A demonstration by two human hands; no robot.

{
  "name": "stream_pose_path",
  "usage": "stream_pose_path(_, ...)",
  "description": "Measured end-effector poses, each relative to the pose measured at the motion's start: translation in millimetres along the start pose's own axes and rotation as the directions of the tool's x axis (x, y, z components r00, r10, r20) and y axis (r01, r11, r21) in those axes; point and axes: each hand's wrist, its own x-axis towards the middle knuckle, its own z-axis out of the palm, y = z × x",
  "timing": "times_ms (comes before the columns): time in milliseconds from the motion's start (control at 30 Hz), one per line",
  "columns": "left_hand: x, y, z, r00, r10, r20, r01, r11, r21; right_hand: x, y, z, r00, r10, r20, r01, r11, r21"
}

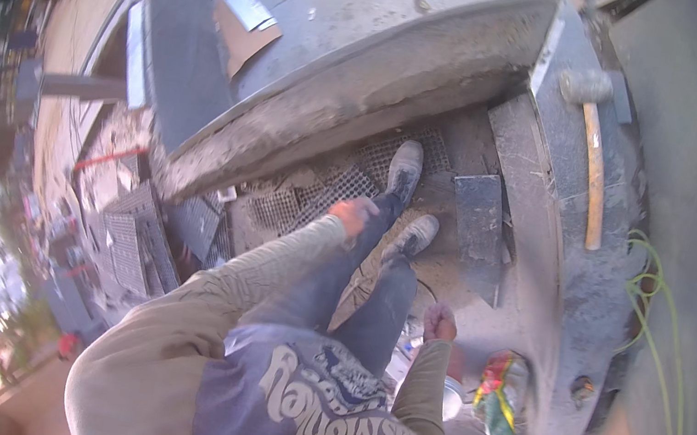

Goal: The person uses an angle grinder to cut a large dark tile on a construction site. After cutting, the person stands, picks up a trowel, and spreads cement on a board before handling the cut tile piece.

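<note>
My left hand hangs in front of my left thigh, over the recessed floor. It is blurred, its fingers are hard to make out, and no tool shows in it. My right hand is low beside my right leg, its fingers curled in with nothing visible in them. Just below that hand stands a white bucket, partly hidden by my forearm. A red, yellow and green bag lies right of the bucket. Past my feet are dark ridged tiles on the dusty floor.
A mallet with a wooden handle lies on the right-hand ledge. A green hose or cord loops beyond it. A low wall crosses ahead. A dark slab lies right of my feet; stacked tiles lean at left.
</note>
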Motion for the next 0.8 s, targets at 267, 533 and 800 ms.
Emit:
stream_pose_path(267,-197.6,-83.1,-148.4,0.901,-0.35,-0.255,0.248,0.9,-0.359,-107.4,-101.1,42.3,0.978,-0.119,0.172,0.209,0.57,-0.794)
stream_pose_path(533,-281.3,-58.5,-164.9,0.812,-0.444,-0.378,0.181,0.808,-0.561,-198.6,-143.2,142.8,0.976,-0.126,0.176,0.217,0.556,-0.803)
stream_pose_path(800,-331.3,-76.8,-179.1,0.563,-0.538,-0.628,0.0,0.759,-0.651,-202.9,-124.9,130.4,0.984,0.03,0.176,0.159,0.294,-0.942)
